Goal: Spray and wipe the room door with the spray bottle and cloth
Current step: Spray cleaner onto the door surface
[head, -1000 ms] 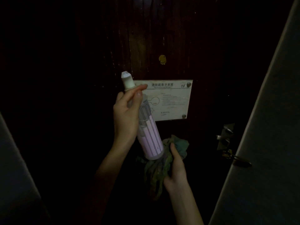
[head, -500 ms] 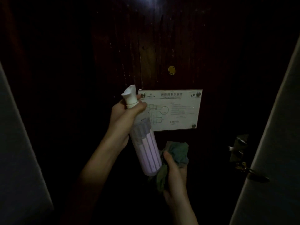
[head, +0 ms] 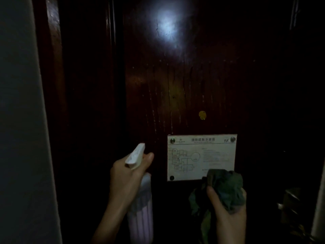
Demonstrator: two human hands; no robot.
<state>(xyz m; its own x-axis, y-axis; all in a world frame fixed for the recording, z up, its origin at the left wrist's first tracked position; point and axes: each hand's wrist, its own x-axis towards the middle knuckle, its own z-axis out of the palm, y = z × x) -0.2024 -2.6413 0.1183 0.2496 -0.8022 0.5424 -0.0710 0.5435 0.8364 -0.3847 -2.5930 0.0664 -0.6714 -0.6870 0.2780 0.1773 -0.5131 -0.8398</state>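
Left of the sign [head: 218, 155] marked "1F" on the door [head: 175, 76], the left hand [head: 126, 178] gripped the spray bottle [head: 140, 217]. At the sign's lower right corner, the right hand [head: 228, 213] clutched the bunched cloth [head: 226, 187].

The picture is very dim. The one strong light is a soft bluish-white glare patch [head: 167, 27] on the glossy dark door [head: 193, 85], well above the sign [head: 218, 155]. Just above the sign, faint wet streaks catch a brownish sheen. The sign itself is pale, its small print too soft to read. Left of the sign, the left hand [head: 126, 175] and spray bottle [head: 140, 221] are dully lit. Below it, the right hand [head: 228, 221] and cloth [head: 226, 187] sit in murk. Far left of the sign, a grey wall [head: 21, 120] leans with wide-angle distortion. Right of the sign, the door falls to near black.
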